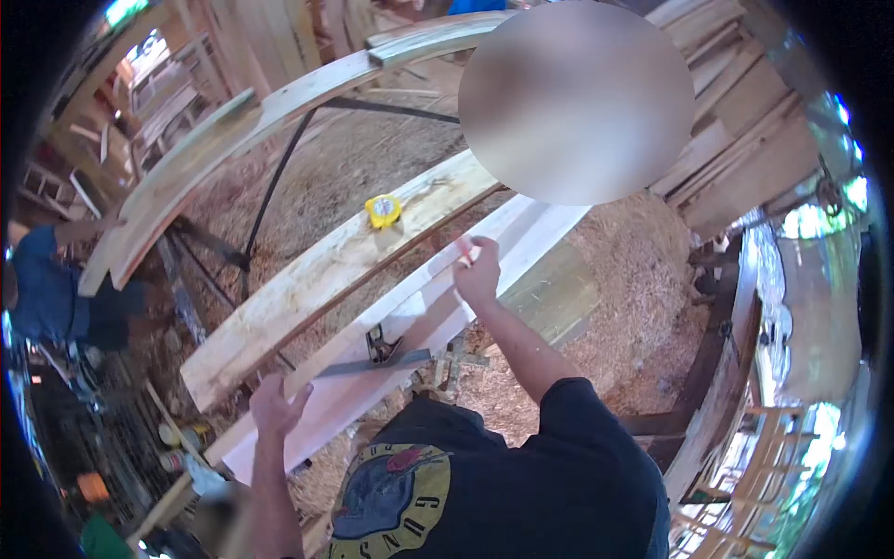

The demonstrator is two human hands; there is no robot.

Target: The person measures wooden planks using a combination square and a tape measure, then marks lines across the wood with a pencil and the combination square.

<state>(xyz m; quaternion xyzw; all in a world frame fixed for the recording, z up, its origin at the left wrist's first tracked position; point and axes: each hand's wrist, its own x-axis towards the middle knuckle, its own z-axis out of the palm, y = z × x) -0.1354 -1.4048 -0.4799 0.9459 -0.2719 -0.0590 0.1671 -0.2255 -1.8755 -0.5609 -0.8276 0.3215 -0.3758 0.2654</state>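
Note:
My right hand (477, 270) is closed over the long pale board, its fingers round a small reddish-orange item too small to name. My left hand (277, 404) is at the near left edge of that board (358, 396), thumb and fingers apart, holding nothing. Between my hands a combination square (382, 347) lies across the board, its dark head near the middle and its metal blade slanting over the wood. On the neighbouring rough plank (279, 326) sits a yellow tape measure (383, 211).
Curved planks (317, 79) span the far side on dark metal legs. Stacked boards (745, 121) stand at the upper right. Wood shavings (643, 307) cover the ground. A person in blue (47, 289) is at the far left. A blurred round patch hides the upper middle.

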